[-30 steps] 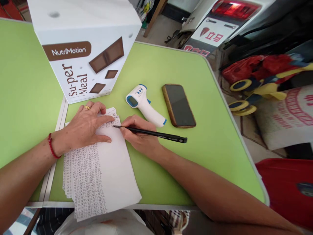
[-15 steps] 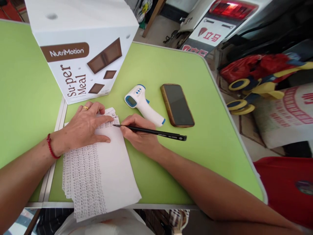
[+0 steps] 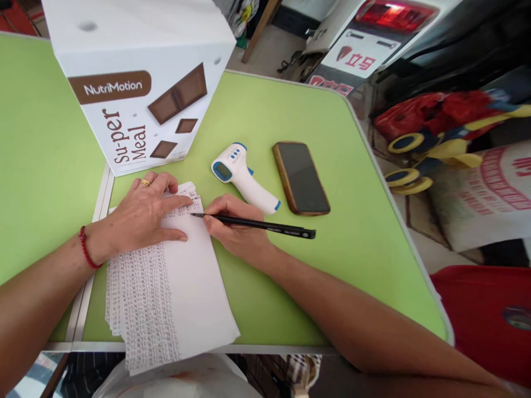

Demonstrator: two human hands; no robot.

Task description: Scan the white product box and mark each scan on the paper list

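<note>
A stack of paper sheets [image 3: 199,293] lies on the green table, its left part covered in rows of handwriting and its right part blank. Across the upper sheets rests my left hand [image 3: 147,213], fingers spread and holding nothing. My right hand [image 3: 236,224] grips a black pen [image 3: 274,226], whose tip meets the paper near the edge of the writing, or hovers just over it. Beyond my right hand sits a white and blue infrared thermometer [image 3: 244,178]. To its right is a smartphone [image 3: 302,178] in a brown case, screen dark.
A large white NutriMotion box [image 3: 166,83] stands behind the papers. The green folding table [image 3: 344,265] has a metal seam on the left. Off its right side are a red seat [image 3: 485,309], a printed sack [image 3: 485,193] and a white vehicle's tail light [image 3: 396,15].
The pen and my right hand have shifted very slightly left and down on the page. My left hand stays in place on the sheets.
</note>
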